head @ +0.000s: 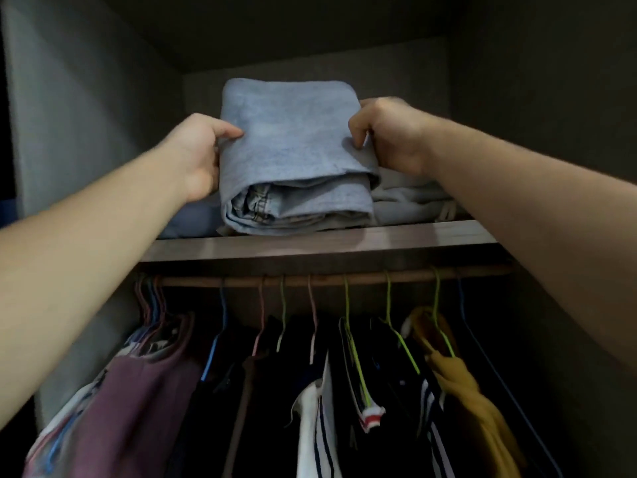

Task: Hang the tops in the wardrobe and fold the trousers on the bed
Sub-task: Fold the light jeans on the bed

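The dim wardrobe (86, 98) holds a row of tops (138, 391) on coloured hangers along the rail (241, 281), under a wooden shelf (344, 243). On that shelf lie the folded pale-blue trousers (293, 150), with a grey folded garment (410, 201) just beside them. The left grip (196, 153) pinches their left edge; the right grip (389, 132) clutches their right edge.

I see the trousers (293, 160) on the shelf (344, 241), with my left hand (196, 157) at their left side and my right hand (389, 136) at their right. Under the shelf, tops (144, 391) hang on the rail (310, 280).
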`<state>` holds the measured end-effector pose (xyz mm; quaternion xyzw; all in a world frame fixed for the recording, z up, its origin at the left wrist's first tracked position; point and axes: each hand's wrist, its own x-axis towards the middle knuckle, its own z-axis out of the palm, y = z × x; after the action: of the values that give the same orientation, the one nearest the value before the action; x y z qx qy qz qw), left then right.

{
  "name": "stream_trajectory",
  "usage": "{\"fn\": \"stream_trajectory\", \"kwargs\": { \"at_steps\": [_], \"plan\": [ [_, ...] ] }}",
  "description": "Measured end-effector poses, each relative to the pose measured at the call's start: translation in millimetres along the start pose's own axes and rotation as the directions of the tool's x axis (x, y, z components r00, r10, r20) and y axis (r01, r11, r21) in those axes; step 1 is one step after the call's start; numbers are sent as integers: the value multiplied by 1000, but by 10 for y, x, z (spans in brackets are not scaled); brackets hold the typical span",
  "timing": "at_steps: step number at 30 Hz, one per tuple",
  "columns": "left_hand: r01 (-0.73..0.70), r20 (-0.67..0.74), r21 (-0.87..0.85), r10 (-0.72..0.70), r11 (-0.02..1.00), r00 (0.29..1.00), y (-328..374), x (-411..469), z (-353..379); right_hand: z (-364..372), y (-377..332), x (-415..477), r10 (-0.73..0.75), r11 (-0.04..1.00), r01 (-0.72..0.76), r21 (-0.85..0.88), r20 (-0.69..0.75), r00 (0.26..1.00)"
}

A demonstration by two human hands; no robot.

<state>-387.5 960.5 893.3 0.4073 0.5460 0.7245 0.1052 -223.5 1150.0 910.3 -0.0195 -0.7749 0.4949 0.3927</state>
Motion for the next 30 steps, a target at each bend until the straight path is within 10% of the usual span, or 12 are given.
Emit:
{"fn": "stream_trajectory", "kwargs": {
  "at_steps": [10,15,19,24,27,30],
  "plan": [
    [2,119,45,-8,999,993,-340,1890,-98,-6,470,1493,10,1000,-10,0,-248,969],
    [234,110,458,-316,858,942,-743,2174,-118,-83,994,1649,272,701,-350,-621,-220,937],
    [215,275,463,-370,860,887,-759,2152,-77,-30,938,1624,331,696,-372,-614,-185,925],
    [-75,428,471,-153,879,891,-697,2134,-201,-8,816,1527,322,641,-170,-748,61,945],
    [-247,567,644,-235,724,789,-760,2143,-357,-26,839,1506,331,576,-72,-814,152,931],
    [-325,521,740,-196,589,831,-863,2144,-306,11,896,1542,310,512,-37,-858,145,939]
  ]
}}
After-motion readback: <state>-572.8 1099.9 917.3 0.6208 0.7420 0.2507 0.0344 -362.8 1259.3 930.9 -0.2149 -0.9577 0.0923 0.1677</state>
